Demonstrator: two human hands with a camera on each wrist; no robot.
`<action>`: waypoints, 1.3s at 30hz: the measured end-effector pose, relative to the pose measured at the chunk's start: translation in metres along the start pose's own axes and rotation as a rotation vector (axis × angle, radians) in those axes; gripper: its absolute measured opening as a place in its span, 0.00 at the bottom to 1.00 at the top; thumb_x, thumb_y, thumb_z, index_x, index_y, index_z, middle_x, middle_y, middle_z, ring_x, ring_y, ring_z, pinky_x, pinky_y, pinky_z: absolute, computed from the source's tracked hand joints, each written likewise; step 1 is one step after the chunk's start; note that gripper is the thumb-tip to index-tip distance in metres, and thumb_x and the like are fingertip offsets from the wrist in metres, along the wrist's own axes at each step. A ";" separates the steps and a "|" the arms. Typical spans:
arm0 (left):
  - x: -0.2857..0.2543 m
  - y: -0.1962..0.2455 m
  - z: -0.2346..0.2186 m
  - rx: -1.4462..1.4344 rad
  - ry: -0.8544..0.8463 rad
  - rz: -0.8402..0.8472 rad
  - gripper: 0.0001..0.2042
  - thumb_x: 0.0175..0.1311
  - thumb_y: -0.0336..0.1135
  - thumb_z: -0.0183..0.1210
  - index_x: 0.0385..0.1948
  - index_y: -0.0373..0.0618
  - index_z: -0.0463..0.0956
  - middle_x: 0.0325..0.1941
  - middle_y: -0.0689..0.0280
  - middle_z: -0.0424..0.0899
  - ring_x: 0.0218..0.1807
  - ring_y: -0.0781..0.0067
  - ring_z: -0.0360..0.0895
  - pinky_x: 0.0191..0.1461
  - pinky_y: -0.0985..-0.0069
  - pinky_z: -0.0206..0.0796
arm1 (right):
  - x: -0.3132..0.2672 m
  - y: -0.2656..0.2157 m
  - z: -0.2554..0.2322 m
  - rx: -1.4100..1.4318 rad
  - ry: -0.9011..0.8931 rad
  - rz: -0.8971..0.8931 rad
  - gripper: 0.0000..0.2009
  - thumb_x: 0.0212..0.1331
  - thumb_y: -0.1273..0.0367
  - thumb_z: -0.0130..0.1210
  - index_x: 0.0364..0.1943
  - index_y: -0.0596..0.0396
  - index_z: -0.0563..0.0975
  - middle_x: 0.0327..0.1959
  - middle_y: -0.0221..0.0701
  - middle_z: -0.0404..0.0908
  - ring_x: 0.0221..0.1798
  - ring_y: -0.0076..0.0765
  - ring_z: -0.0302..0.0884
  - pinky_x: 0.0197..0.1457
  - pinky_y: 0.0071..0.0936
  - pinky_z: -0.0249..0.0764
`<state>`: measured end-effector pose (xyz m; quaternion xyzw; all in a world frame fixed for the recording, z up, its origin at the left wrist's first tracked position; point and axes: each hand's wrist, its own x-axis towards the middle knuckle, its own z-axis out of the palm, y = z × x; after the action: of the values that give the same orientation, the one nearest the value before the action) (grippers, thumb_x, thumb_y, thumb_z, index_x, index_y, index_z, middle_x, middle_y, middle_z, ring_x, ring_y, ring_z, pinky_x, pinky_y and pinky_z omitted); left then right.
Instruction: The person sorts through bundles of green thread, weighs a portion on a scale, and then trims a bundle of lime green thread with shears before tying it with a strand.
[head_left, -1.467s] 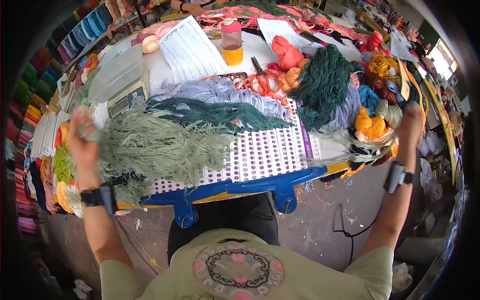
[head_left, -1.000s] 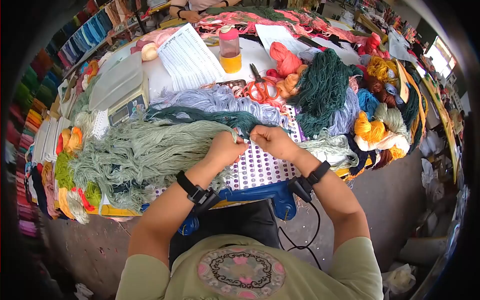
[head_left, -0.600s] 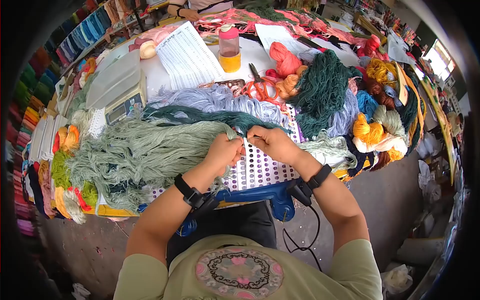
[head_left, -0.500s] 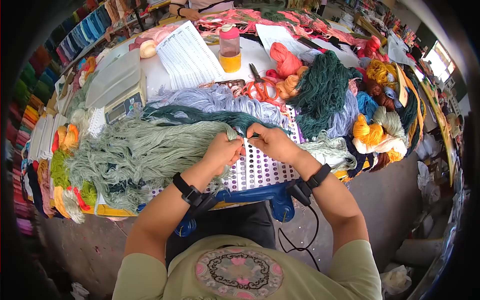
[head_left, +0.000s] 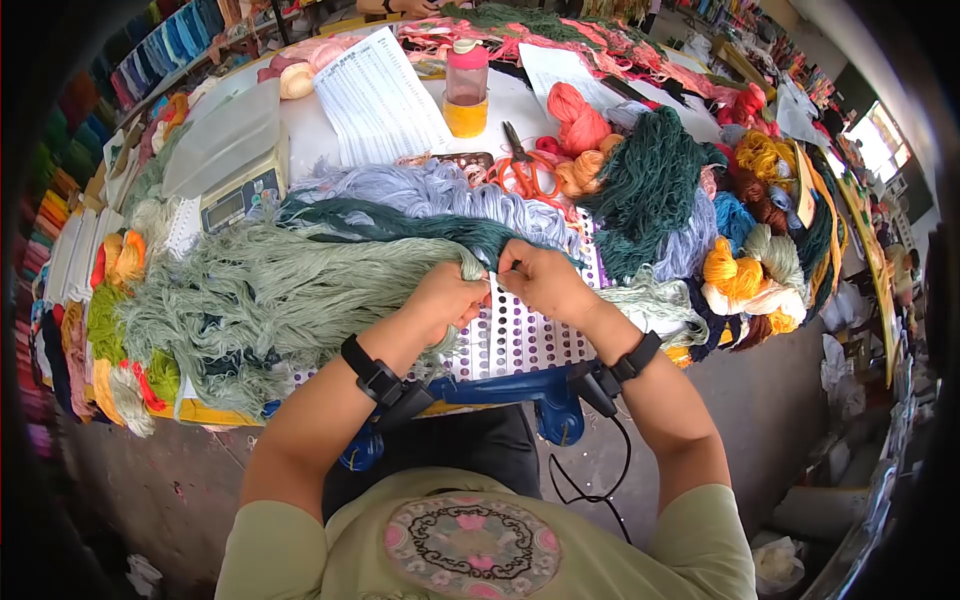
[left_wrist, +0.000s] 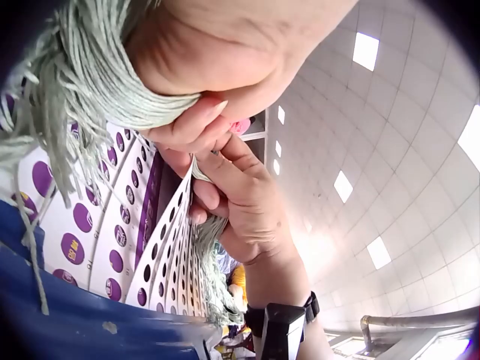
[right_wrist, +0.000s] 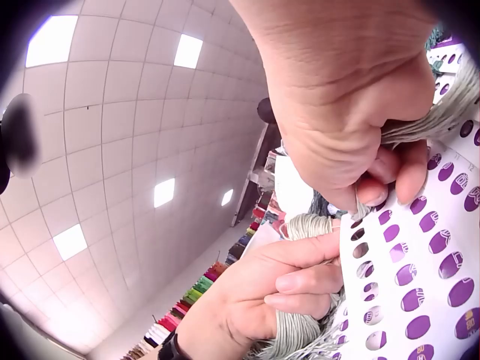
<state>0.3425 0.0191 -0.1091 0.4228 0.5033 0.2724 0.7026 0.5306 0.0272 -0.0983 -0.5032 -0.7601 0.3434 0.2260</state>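
A long grey-green skein of yarn [head_left: 300, 295] lies across the front left of the table. My left hand [head_left: 450, 300] grips its end, the strands wrapped round the fingers, with fingertips at the edge of a white card strip with holes [right_wrist: 371, 300]. My right hand [head_left: 545, 285] meets it from the right, thumb and finger pinching a pale green yarn bundle [right_wrist: 442, 116] at one of the holes. In the left wrist view, the right hand's fingertips are at the strip's top corner. More purple-dotted card strips [head_left: 530, 345] lie beneath both hands.
Dark green yarn [head_left: 400, 225] and lavender skeins [head_left: 440, 195] lie behind. Farther back are orange-handled scissors [head_left: 522, 175], a pink-topped bottle [head_left: 466, 90], a scale [head_left: 235, 205] and a printed sheet [head_left: 380, 98]. Blue brackets [head_left: 500, 385] line the front edge.
From wide apart at the table's two sides, both hands have come together at the middle, gathering the grey-green skein's end at the card strip. Since then only the fingers shift slightly.
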 end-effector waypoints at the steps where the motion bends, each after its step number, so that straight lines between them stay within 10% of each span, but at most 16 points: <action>1: -0.002 0.002 0.003 -0.026 0.039 0.010 0.06 0.63 0.28 0.54 0.28 0.36 0.73 0.19 0.64 0.74 0.13 0.81 0.63 0.13 0.78 0.49 | 0.000 0.000 0.000 -0.003 -0.003 0.001 0.05 0.58 0.70 0.57 0.35 0.54 0.74 0.19 0.33 0.77 0.21 0.29 0.73 0.27 0.29 0.68; 4: -0.005 0.001 0.008 -0.053 0.067 0.080 0.03 0.59 0.24 0.54 0.27 0.36 0.72 0.16 0.65 0.69 0.12 0.81 0.60 0.13 0.77 0.44 | 0.001 0.001 0.003 -0.043 0.025 -0.069 0.05 0.58 0.70 0.57 0.35 0.54 0.74 0.18 0.31 0.75 0.21 0.25 0.71 0.27 0.28 0.67; 6: 0.000 -0.004 0.005 -0.048 0.055 0.073 0.03 0.59 0.24 0.54 0.27 0.36 0.72 0.15 0.65 0.69 0.12 0.80 0.60 0.13 0.77 0.45 | 0.002 -0.001 0.004 -0.075 0.023 -0.026 0.05 0.58 0.68 0.56 0.35 0.53 0.75 0.22 0.43 0.79 0.28 0.50 0.80 0.34 0.41 0.73; 11: 0.000 -0.005 0.004 0.021 0.077 0.059 0.08 0.58 0.29 0.56 0.21 0.35 0.75 0.13 0.64 0.70 0.12 0.79 0.63 0.13 0.78 0.48 | -0.005 -0.009 0.005 0.051 -0.027 0.104 0.04 0.58 0.69 0.55 0.35 0.51 0.77 0.22 0.44 0.79 0.28 0.52 0.80 0.32 0.42 0.73; 16: -0.001 -0.008 0.011 0.030 0.140 0.060 0.09 0.58 0.30 0.55 0.20 0.35 0.75 0.15 0.61 0.74 0.13 0.78 0.67 0.13 0.80 0.49 | -0.014 -0.015 0.008 -0.461 0.097 -0.069 0.09 0.63 0.61 0.51 0.36 0.50 0.77 0.25 0.43 0.81 0.33 0.55 0.80 0.37 0.49 0.75; 24: -0.010 0.003 -0.019 0.363 0.248 0.264 0.07 0.60 0.27 0.51 0.26 0.34 0.75 0.19 0.60 0.78 0.20 0.72 0.81 0.15 0.79 0.58 | -0.005 -0.011 -0.007 -0.217 -0.070 -0.031 0.09 0.66 0.61 0.48 0.42 0.48 0.72 0.28 0.46 0.80 0.36 0.59 0.78 0.41 0.51 0.72; 33: -0.013 0.000 -0.060 0.168 0.227 0.176 0.09 0.59 0.35 0.55 0.24 0.39 0.77 0.19 0.62 0.79 0.12 0.78 0.66 0.16 0.78 0.56 | -0.005 -0.006 -0.004 -0.172 -0.069 -0.041 0.08 0.65 0.61 0.50 0.41 0.49 0.73 0.26 0.44 0.80 0.34 0.56 0.79 0.38 0.49 0.72; 36: -0.017 0.004 -0.046 0.166 0.274 0.174 0.10 0.60 0.38 0.59 0.25 0.41 0.79 0.22 0.63 0.80 0.16 0.78 0.69 0.17 0.78 0.57 | -0.006 0.001 -0.001 -0.168 -0.012 -0.146 0.07 0.65 0.65 0.52 0.40 0.53 0.73 0.15 0.34 0.74 0.20 0.37 0.77 0.28 0.34 0.70; 39: -0.011 -0.007 -0.042 0.484 0.285 0.373 0.11 0.60 0.39 0.62 0.31 0.40 0.80 0.25 0.64 0.81 0.20 0.80 0.72 0.19 0.81 0.58 | -0.007 0.000 0.000 -0.166 -0.011 -0.137 0.07 0.65 0.65 0.53 0.41 0.52 0.73 0.16 0.34 0.75 0.21 0.38 0.78 0.28 0.34 0.71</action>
<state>0.2987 0.0206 -0.1154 0.6200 0.5606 0.3252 0.4422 0.5338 0.0207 -0.0982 -0.4654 -0.8197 0.2657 0.2024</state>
